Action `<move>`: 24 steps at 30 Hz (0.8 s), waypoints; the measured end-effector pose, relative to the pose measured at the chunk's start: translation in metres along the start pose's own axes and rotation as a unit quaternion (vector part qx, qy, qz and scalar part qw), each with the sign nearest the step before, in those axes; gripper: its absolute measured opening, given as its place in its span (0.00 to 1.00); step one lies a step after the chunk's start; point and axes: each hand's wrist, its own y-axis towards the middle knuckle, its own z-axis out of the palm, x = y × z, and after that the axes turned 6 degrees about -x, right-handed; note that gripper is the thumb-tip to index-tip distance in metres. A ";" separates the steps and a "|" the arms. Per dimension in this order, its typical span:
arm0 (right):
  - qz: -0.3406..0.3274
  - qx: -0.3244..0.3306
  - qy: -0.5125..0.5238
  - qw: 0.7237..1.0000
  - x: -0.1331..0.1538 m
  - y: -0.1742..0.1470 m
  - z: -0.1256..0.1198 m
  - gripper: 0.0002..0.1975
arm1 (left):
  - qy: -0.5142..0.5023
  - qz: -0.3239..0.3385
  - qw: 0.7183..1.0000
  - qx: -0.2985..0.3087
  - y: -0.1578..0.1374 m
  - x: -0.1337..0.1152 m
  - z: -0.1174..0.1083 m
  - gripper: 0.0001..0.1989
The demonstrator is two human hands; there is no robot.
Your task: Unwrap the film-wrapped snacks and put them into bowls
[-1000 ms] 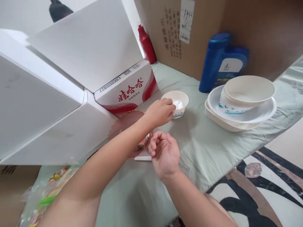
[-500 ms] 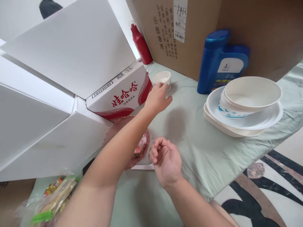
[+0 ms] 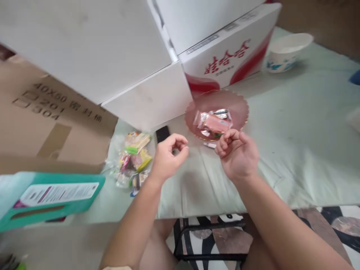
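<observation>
My left hand [image 3: 172, 156] hovers over the table between a bag of wrapped snacks [image 3: 136, 150] and a pink scallop-edged bowl [image 3: 244, 112]. Its fingers are loosely curled, thumb and index apart, and I see nothing in it. Palm turned up, my right hand [image 3: 239, 155] is at the bowl's front rim with half-bent fingers and a bare palm. Several wrapped snacks [image 3: 215, 123] lie inside the bowl. Just in front of it, a small pale strip [image 3: 209, 145] is partly hidden by my right hand. A dark flat object [image 3: 162, 134] lies beyond my left hand.
White cartons [image 3: 225, 63] line the back of the table [image 3: 306, 150]. A paper bowl with blue print [image 3: 284, 56] stands at the back right. On the left are a brown cardboard box [image 3: 56, 123] and a teal container [image 3: 59, 195]. Below the front edge is a black metal frame [image 3: 210, 257].
The view has swung left and down. My left hand has left the paper bowl at the back and come to the left of the pink bowl. My right hand keeps its palm-up pose.
</observation>
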 end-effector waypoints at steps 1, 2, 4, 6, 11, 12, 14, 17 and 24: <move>0.002 0.007 -0.022 1.000 -0.009 -0.004 0.004 0.13 | -0.016 -0.028 0.999 -0.025 -0.015 0.011 -0.007 0.06; 0.002 0.013 -0.042 0.999 -0.018 -0.008 0.007 0.12 | -0.030 -0.054 0.997 -0.045 -0.028 0.021 -0.012 0.06; -0.013 0.029 -0.082 0.996 -0.028 -0.015 0.012 0.12 | -0.058 -0.093 0.991 -0.071 -0.045 0.038 -0.015 0.05; -0.064 0.038 -0.136 0.988 -0.025 -0.017 0.015 0.10 | -0.075 -0.107 0.989 -0.072 -0.052 0.048 -0.011 0.04; -0.265 -0.027 -0.215 0.940 0.023 0.010 0.010 0.08 | -0.048 -0.098 0.993 0.035 -0.063 0.050 0.014 0.05; -0.284 -0.047 -0.213 0.934 0.035 0.024 0.006 0.09 | -0.028 -0.098 0.993 0.062 -0.066 0.053 0.018 0.06; -0.305 -0.094 -0.237 0.918 0.060 0.059 -0.008 0.11 | 0.038 -0.067 0.991 0.113 -0.070 0.060 0.026 0.10; -0.320 -0.232 -0.417 0.819 0.096 0.125 -0.039 0.15 | 0.141 0.021 0.985 0.102 -0.068 0.069 0.035 0.11; -0.243 -0.242 -0.614 0.711 0.158 0.283 -0.090 0.22 | 0.254 0.166 0.951 0.060 -0.067 0.075 0.046 0.11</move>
